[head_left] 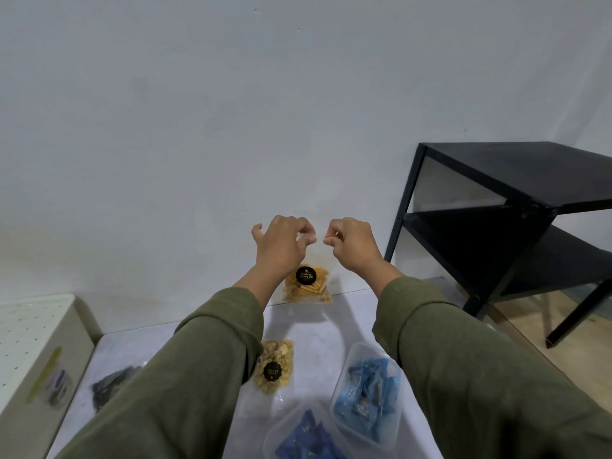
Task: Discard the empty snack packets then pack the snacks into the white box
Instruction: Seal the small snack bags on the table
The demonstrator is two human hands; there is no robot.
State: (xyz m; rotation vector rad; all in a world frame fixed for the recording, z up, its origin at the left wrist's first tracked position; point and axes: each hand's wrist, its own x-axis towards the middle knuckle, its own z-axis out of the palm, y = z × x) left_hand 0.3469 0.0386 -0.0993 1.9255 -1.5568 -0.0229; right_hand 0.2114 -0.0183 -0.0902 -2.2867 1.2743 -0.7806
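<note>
I hold a clear snack bag of orange stick crisps (pixel 307 286) with a black round label up in the air above the far edge of the table. My left hand (pixel 281 241) pinches its top left corner and my right hand (pixel 351 243) pinches the top right corner. On the table below lies a second clear bag of pale yellow snacks (pixel 275 366), partly under my left sleeve. A dark snack packet (pixel 109 389) lies to the left. At the far left stands a white perforated box (pixel 39 342).
Two clear plastic tubs hold blue wrapped snacks, one at the right (pixel 367 395) and one at the bottom edge (pixel 304 438). A black metal shelf (pixel 516 207) stands to the right on a wooden floor. A white wall is right behind the table (pixel 318 329).
</note>
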